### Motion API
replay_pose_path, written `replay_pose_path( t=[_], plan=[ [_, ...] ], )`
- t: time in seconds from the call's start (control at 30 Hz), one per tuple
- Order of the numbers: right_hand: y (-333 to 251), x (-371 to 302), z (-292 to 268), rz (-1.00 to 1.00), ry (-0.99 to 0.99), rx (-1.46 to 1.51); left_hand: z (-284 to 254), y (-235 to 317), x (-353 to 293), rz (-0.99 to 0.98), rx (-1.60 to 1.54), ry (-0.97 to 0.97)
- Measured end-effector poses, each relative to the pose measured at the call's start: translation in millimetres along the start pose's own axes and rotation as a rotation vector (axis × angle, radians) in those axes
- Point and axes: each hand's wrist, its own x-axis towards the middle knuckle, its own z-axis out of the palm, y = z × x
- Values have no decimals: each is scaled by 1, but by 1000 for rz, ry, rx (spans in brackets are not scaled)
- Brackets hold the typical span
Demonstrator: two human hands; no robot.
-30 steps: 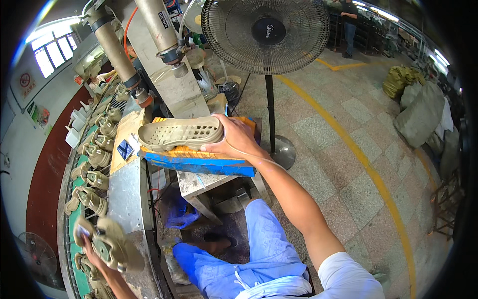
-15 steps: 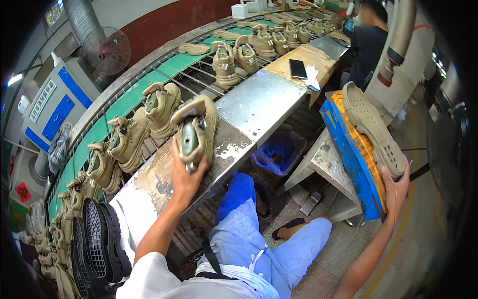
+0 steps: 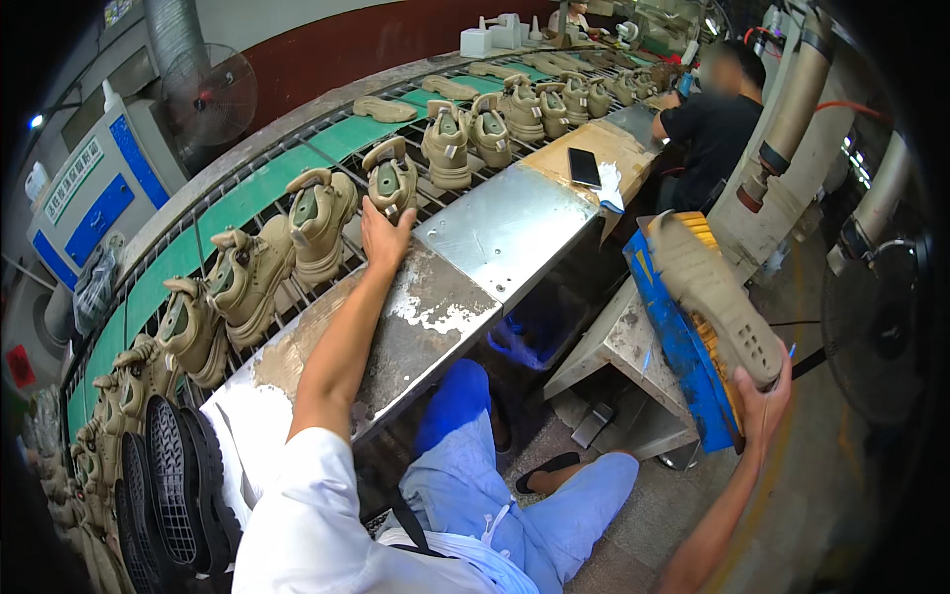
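Note:
My left hand (image 3: 384, 236) reaches out over the rack, its fingers around the heel of a beige shoe (image 3: 392, 178) with a green insole board inside. That shoe stands upright among the others, toe pointing away from me. On the right, my right hand (image 3: 764, 396) grips one end of a beige shoe sole (image 3: 708, 287), with small holes showing near that end. The sole is over a blue and orange block (image 3: 655, 332); whether they touch I cannot tell.
Beige shoes (image 3: 322, 223) line the wire rack on the left and beyond. Black soles (image 3: 178, 485) stand near me. A phone (image 3: 584, 167) and a white glove (image 3: 610, 186) lie on the metal-edged bench (image 3: 495, 238). A co-worker (image 3: 717, 129) sits farther along; fans stand at both sides.
My left hand has carried the shoe away from me, from above the bench edge to the rack. My right hand has shifted slightly left and down with the sole, which has turned somewhat.

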Motion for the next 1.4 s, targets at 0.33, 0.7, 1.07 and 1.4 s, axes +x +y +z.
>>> replay_pose_path(
  t=[0.33, 0.7, 1.07, 1.4],
  plan=[
    [-96, -44, 109, -12, -577, 368, -162, 133, -121, -501, -964, -1098],
    [-116, -27, 120, -120, -422, 305, -144, 69, 43, -463, -1353, -238],
    [-93, -53, 114, -128, -453, 280, -185, -21, -30, -18, -512, 268],
    [-97, -71, 131, -96, -511, 339, -288, -153, -39, -198, -159, 157]
  ],
)
